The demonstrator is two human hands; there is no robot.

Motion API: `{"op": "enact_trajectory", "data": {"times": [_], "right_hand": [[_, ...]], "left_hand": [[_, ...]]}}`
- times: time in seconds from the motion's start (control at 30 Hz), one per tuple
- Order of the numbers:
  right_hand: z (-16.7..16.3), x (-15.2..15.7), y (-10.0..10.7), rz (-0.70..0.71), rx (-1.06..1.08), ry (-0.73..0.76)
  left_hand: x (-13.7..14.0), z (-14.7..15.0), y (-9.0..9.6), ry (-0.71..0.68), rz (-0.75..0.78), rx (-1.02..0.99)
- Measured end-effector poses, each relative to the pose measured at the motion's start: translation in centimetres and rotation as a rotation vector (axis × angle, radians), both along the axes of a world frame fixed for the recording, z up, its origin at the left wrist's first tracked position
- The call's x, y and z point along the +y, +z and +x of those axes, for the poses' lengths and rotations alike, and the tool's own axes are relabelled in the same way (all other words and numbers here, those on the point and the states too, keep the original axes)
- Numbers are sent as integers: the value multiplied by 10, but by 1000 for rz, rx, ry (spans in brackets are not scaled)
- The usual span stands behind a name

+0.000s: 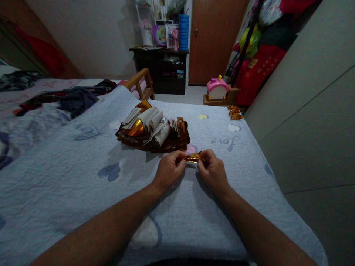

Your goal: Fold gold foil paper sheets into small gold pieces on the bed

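A folded strip of shiny gold paper (pixel 193 158) is stretched level between my two hands, just above the bedspread. My left hand (pixel 171 167) pinches its left end between thumb and fingers. At the other end, my right hand (pixel 213 168) grips it the same way. Parts of both ends are hidden under the fingertips. Just beyond my left hand lies a loose pile of gold paper sheets (pixel 155 129), some curled to show pale grey backs. Several small folded gold paper pieces (pixel 235 112) sit at the bed's far right corner.
The light blue bedspread (pixel 83 199) spreads under everything. Dark crumpled clothes (pixel 79 100) lie at the left. A wooden chair (pixel 141 84) stands past the far edge, a pink toy case (pixel 217 89) beyond it to the right. A pale cabinet wall (pixel 310 92) borders the right side.
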State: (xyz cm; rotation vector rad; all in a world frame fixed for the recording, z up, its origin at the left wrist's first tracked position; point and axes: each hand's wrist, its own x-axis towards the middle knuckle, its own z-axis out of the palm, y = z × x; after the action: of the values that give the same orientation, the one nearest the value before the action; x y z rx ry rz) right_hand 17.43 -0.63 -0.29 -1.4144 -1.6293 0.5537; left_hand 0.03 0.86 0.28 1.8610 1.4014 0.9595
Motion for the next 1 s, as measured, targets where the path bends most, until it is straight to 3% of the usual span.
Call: {"op": "enact_trajectory", "data": {"times": [0.27, 0.53, 0.7, 0.87, 1.0], "right_hand": [[2, -2, 4, 11, 32, 59], [4, -2, 5, -3, 62, 94], [4, 0, 0, -16, 122, 70], [9, 1, 0, -44, 39, 111], [15, 5, -2, 51, -93, 136]], "left_hand": [[-4, -3, 0, -73, -36, -241], [1, 0, -4, -95, -192, -557], [3, -1, -8, -53, -181, -477], [5, -4, -8, -37, -93, -324], [6, -6, -5, -4, 6, -155]]}}
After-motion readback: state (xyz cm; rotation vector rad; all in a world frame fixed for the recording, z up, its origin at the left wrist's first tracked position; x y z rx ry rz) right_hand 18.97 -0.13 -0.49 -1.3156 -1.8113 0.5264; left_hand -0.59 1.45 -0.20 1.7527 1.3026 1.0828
